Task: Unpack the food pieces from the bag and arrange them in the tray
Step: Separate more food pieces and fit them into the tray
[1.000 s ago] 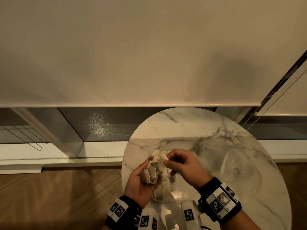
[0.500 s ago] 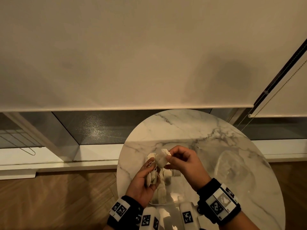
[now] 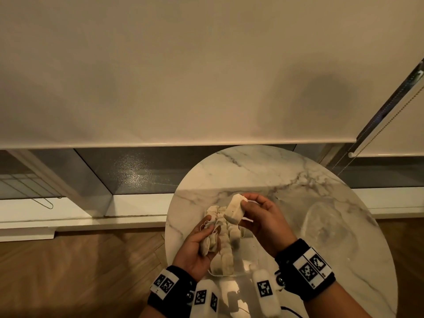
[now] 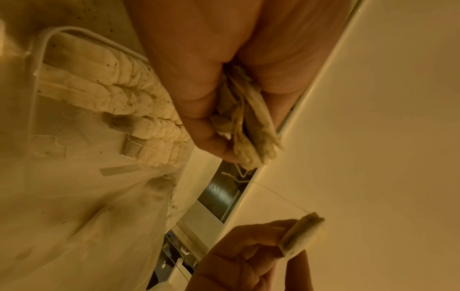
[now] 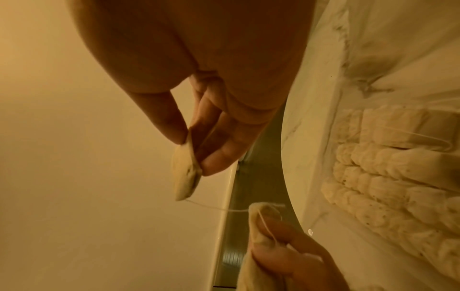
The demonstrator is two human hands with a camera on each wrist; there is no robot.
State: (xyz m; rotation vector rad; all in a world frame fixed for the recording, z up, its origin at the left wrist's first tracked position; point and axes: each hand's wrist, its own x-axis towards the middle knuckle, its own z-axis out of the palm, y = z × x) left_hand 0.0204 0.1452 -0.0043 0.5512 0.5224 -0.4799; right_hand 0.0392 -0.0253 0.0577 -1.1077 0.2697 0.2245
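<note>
My right hand pinches one pale tea bag between thumb and fingers, lifted above the tray; the same tea bag shows in the right wrist view with a thin string running to the bunch. My left hand grips a small bunch of tea bags, seen as crumpled tea bags in the left wrist view. Below both hands a clear tray holds rows of tea bags side by side. An empty clear plastic bag lies on the table to the right.
The tray sits on a round white marble table whose edge curves close on the left. Behind it are a low window sill and a drawn roller blind with a bead chain. Wooden floor lies left.
My right hand has pulled one tea bag out of the bunch in my left hand and lifted it up and away. The left hand stayed over the tray.
</note>
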